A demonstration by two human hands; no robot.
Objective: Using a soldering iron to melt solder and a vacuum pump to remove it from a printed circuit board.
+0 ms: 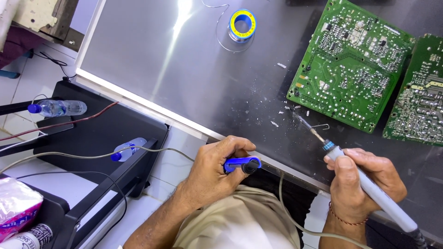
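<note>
My right hand (362, 184) grips a grey soldering iron (369, 186) like a pen, its thin tip pointing up-left toward the lower corner of a green circuit board (350, 64). My left hand (214, 170) is closed around a blue desoldering pump (242, 164) at the table's near edge. A second green board (417, 97) lies to the right of the first. A small bent wire piece (323, 126) rests on the table beside the iron's tip.
A blue-and-yellow solder spool (242, 25) with loose wire stands at the back of the grey metal table (161, 60). Small debris specks lie near the board. Black racks (101, 133) to the left carry two plastic bottles (57, 108) and cables.
</note>
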